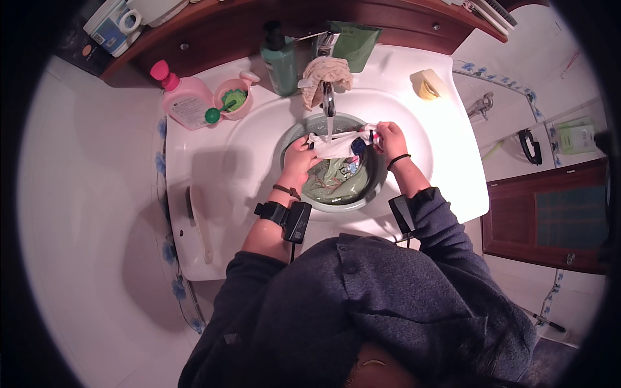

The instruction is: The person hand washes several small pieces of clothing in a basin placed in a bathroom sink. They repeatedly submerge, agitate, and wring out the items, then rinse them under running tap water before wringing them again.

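My left hand point(300, 160) and my right hand point(391, 140) grip opposite ends of a small white cloth item point(337, 146) with dark blue patches. It is stretched between them under the chrome faucet point(329, 99), and running water falls onto it. Beneath it, a grey-green basin point(371, 198) stands in the white washbasin point(412, 165). Pale green fabric point(339, 186) with a printed patch lies in the water there; the cloth and my hands hide part of it. A beige cloth point(326, 72) is draped over the faucet's base.
Along the back stand a pink pump bottle point(187, 103), a pink cup point(240, 109) with green items, a green pump bottle point(280, 65) and a green pouch point(356, 46). Soap bars point(429, 85) lie at right. A long-handled brush point(199, 218) rests on the left counter.
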Demonstrator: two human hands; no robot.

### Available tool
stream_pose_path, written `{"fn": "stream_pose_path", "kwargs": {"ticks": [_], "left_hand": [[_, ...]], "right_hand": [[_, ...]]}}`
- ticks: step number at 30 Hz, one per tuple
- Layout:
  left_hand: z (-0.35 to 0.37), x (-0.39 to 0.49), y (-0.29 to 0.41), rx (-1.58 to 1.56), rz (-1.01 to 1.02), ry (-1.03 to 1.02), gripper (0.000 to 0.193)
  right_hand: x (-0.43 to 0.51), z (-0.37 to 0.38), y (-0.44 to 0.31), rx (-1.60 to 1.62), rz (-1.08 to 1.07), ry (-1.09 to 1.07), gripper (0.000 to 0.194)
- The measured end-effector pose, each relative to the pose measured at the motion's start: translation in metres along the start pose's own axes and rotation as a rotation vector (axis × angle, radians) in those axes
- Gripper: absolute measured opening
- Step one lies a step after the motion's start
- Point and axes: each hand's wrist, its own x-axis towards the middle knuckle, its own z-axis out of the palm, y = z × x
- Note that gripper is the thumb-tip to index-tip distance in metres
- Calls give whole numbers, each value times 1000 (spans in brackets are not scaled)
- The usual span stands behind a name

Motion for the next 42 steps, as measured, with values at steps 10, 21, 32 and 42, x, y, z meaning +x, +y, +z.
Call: {"fn": "stream_pose_path", "kwargs": {"ticks": [10, 21, 32, 42], "left_hand": [[-6, 8, -3, 17, 108, 177, 33], [-15, 24, -37, -63, -103, 133, 28], [24, -12, -4, -665, -101, -230, 32], [48, -17, -13, -403, -328, 228, 24]], "right_hand": [[-4, 8, -2, 40, -266, 26, 25], [16, 60, 86, -1396, -318, -439, 32], [-78, 78, -8, -254, -493, -696, 20], [-26, 85, 17, -903, -426, -207, 36]]}}
